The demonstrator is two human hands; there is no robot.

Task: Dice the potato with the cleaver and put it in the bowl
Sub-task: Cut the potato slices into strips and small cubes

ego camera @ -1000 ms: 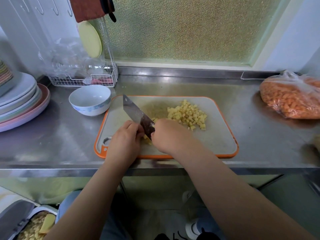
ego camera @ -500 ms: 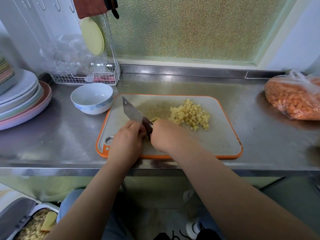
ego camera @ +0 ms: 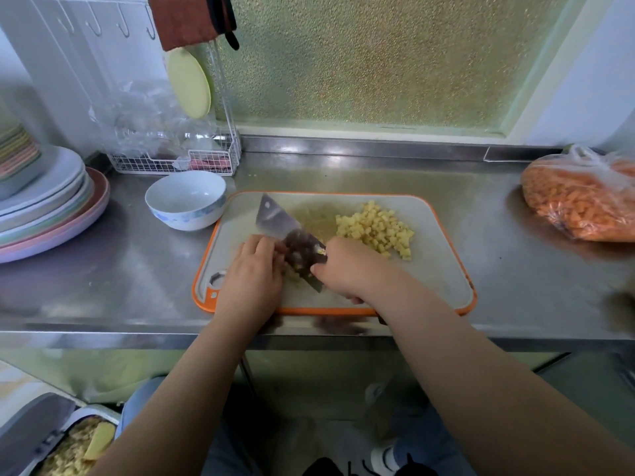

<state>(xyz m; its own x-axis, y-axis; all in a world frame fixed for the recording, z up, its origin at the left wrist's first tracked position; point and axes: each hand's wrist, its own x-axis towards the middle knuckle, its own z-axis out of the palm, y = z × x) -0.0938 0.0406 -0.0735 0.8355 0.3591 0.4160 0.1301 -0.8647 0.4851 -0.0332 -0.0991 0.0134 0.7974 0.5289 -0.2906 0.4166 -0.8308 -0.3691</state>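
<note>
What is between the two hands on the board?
In the head view, the cleaver blade stands between the left hand and the right hand, with small potato bits under it.

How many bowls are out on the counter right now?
1: a white bowl with a blue pattern, standing empty on the steel counter just left of the orange-rimmed cutting board. The stack at far left looks like plates; whether any bowls sit there is unclear.
</note>
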